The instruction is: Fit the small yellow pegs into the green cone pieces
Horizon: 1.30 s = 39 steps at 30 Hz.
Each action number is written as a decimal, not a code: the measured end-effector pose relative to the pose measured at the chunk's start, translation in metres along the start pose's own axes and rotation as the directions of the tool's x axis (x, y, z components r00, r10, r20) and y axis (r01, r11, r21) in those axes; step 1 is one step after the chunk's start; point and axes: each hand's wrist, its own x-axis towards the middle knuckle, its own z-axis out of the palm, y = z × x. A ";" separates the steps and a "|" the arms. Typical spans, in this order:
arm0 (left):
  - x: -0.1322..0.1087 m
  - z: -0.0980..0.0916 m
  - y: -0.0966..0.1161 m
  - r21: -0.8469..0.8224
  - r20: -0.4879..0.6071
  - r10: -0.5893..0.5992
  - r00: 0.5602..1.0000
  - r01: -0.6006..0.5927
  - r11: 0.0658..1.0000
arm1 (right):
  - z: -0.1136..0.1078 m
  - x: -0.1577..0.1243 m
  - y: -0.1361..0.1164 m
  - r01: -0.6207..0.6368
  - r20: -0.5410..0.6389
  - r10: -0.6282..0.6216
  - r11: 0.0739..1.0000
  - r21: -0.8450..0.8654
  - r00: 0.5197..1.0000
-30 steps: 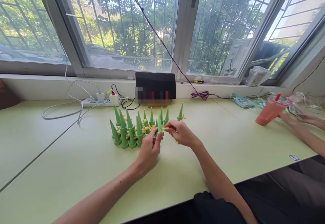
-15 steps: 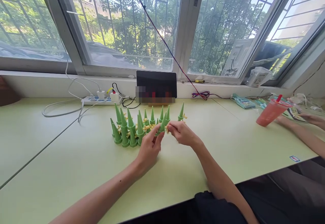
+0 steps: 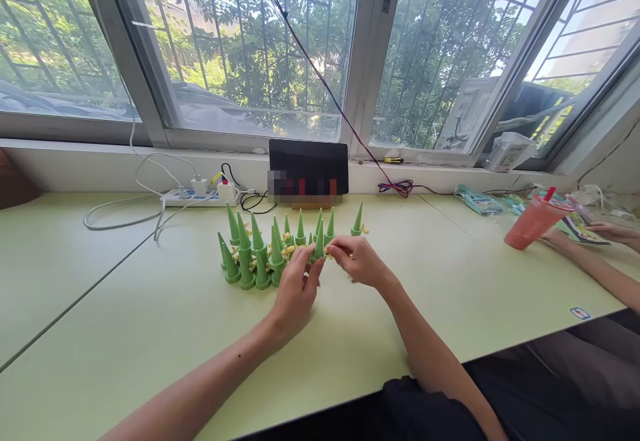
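My left hand (image 3: 299, 286) is closed around the base of a small green cone (image 3: 319, 246), which stands nearly upright in its fingers. Close on its right, my right hand (image 3: 361, 261) pinches a small yellow piece (image 3: 327, 250) against the cone's side; the fingers hide most of it. Several more green cones with round bases stand grouped on the table to the left, such as a front one (image 3: 247, 271). Yellow bits (image 3: 289, 250) stick out among them. One cone (image 3: 357, 220) with a yellow piece at its side stands apart behind my right hand.
Behind the cones a dark tablet (image 3: 309, 168) leans near the window. A power strip (image 3: 193, 197) with cables lies at the back left. At the right, a red drink cup (image 3: 533, 222) stands tilted in view beside another person's arm (image 3: 585, 258) and packets (image 3: 479, 200).
The cone in my left hand has turned from leaning right to nearly upright. My right hand has shifted slightly, bringing the yellow piece closer to the cone.
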 end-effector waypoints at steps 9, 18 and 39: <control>-0.001 0.001 0.001 -0.087 0.067 -0.137 0.988 0.142 0.986 | -0.002 -0.002 -0.001 -0.008 0.014 0.007 0.995 0.100 1.000; -0.002 0.001 0.003 -0.190 0.076 -0.127 0.989 0.140 0.972 | 0.000 -0.001 0.002 -0.024 0.001 0.024 0.994 0.106 1.000; 0.000 -0.003 0.000 -0.093 0.103 -0.122 0.987 0.131 0.987 | 0.002 -0.001 0.005 -0.072 0.024 0.072 0.997 0.022 0.997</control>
